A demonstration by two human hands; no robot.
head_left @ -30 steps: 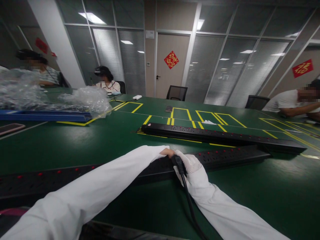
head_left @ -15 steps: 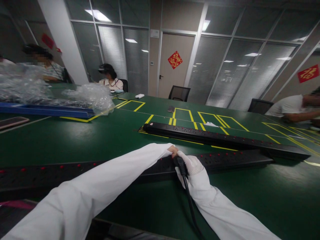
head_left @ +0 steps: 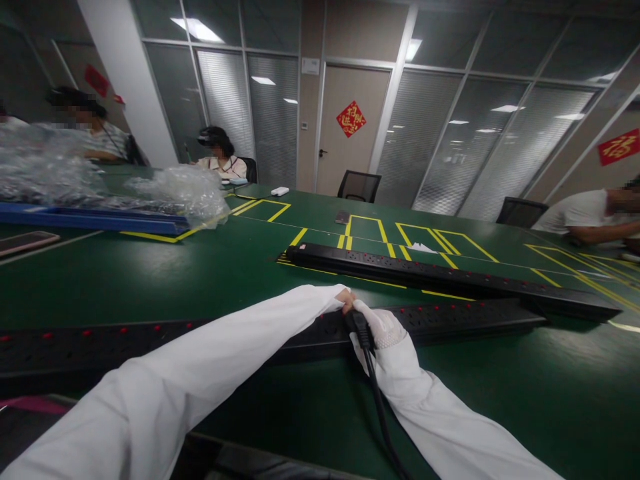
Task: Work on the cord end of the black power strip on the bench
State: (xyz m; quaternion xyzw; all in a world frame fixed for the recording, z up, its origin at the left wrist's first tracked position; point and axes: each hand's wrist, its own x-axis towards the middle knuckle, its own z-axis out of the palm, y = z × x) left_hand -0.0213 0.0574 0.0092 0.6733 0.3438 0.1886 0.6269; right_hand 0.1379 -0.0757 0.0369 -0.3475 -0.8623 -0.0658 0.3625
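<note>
A long black power strip (head_left: pixel 450 318) with red switches lies across the green table (head_left: pixel 150 280) in front of me. My right hand (head_left: pixel 383 328), in a white glove, grips a black plug (head_left: pixel 356 323) on a black cable (head_left: pixel 383 420) at the strip's middle. My left hand (head_left: pixel 345 299) is mostly hidden by its white sleeve; its fingertips rest on the strip right beside the plug. Whether the plug is seated in a socket is hidden by my hands.
A second black power strip (head_left: pixel 450 277) lies further back over yellow tape marks. A blue tray (head_left: pixel 95 220) with crumpled clear plastic (head_left: pixel 180 190) stands at the left, a phone (head_left: pixel 25 241) near it. People sit at the far left, back and right.
Both hands have stayed at the plug. The view has shifted slightly up and to the left over the last second; the hands sit a little higher on the strip.
</note>
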